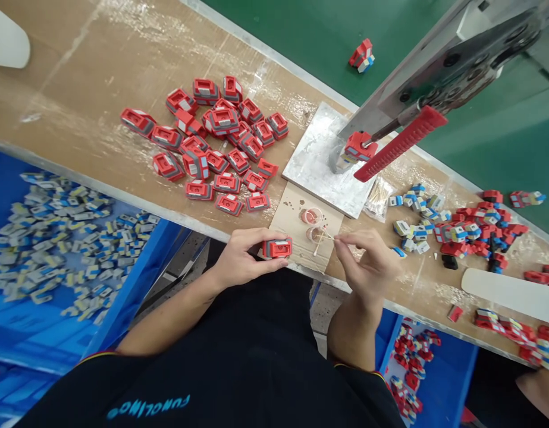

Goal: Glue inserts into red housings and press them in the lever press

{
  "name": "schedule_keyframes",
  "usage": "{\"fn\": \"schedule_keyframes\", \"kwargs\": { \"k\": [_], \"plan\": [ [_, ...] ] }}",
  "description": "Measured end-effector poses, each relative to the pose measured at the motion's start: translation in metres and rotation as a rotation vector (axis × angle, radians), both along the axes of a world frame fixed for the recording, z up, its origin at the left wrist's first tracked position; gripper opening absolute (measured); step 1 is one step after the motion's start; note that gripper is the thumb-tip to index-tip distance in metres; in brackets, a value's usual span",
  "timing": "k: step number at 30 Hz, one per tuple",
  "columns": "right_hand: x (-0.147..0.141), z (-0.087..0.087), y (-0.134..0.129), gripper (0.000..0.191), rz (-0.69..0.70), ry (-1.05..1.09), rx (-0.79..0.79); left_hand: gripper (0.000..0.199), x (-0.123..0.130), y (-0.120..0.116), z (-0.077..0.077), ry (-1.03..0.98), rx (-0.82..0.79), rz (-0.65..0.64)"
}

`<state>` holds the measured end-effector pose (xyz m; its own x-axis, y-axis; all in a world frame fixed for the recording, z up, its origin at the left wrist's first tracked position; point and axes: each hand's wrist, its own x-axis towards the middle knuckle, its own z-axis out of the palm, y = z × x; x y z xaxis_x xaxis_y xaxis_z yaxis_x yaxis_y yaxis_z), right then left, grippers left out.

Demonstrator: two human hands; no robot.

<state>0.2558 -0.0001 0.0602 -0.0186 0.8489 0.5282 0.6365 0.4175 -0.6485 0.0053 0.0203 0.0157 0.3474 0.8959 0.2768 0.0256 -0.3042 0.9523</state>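
Note:
My left hand [241, 257] is closed around a red-and-grey plastic toy part [278, 248], its recessed side facing up. Between the thumb and fingers of my right hand [367, 258] is a thin cotton swab [328, 235], its tip over a small clear cup [315, 233]; whether the tip touches the cup I cannot tell. A second swab [317, 245] lies at that cup. Just behind stands another small cup [310, 215] with reddish contents. Both cups rest on a stained cardboard piece [292, 223] at the table's near edge.
Many similar red parts [223, 120] lie at left. A lever press [399, 142] with a metal base plate [303, 160] stands behind the cardboard. Bagged swabs [377, 199], grey-blue pieces [417, 220] and red toys [479, 229] are at right. Blue bins [118, 297] flank me; another person's arm [539, 386] shows.

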Motion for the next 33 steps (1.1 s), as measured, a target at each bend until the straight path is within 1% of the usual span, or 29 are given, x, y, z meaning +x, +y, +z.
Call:
{"fn": "schedule_keyframes", "kwargs": {
  "k": [2,4,7,10,14,20,28,33],
  "plan": [
    [-0.009,0.009,-0.006,0.018,0.01,0.116,0.048,0.029,0.001,0.0,0.001,0.001,-0.014,-0.02],
    [-0.021,0.016,-0.009,0.018,0.067,0.184,0.094,0.029,0.003,0.001,0.003,-0.002,-0.015,-0.039],
    [-0.039,0.02,-0.009,0.019,0.155,0.203,0.124,0.027,0.005,0.001,0.006,-0.02,0.011,-0.055],
    [-0.047,0.019,-0.005,0.019,0.21,0.189,0.12,0.027,0.005,0.0,0.009,-0.019,0.035,-0.067],
    [-0.048,0.019,-0.003,0.02,0.239,0.174,0.109,0.027,0.005,-0.001,0.009,-0.002,0.034,-0.065],
    [-0.048,0.021,-0.005,0.028,0.26,0.156,0.098,0.026,0.004,-0.001,0.008,0.039,0.049,-0.062],
    [-0.046,0.025,-0.008,0.02,0.306,0.127,0.07,0.024,0.002,0.0,0.01,0.081,0.076,-0.043],
    [-0.041,0.026,-0.008,0.017,0.298,0.095,0.076,0.025,-0.001,0.0,0.011,0.101,0.118,-0.023]
  ]
}}
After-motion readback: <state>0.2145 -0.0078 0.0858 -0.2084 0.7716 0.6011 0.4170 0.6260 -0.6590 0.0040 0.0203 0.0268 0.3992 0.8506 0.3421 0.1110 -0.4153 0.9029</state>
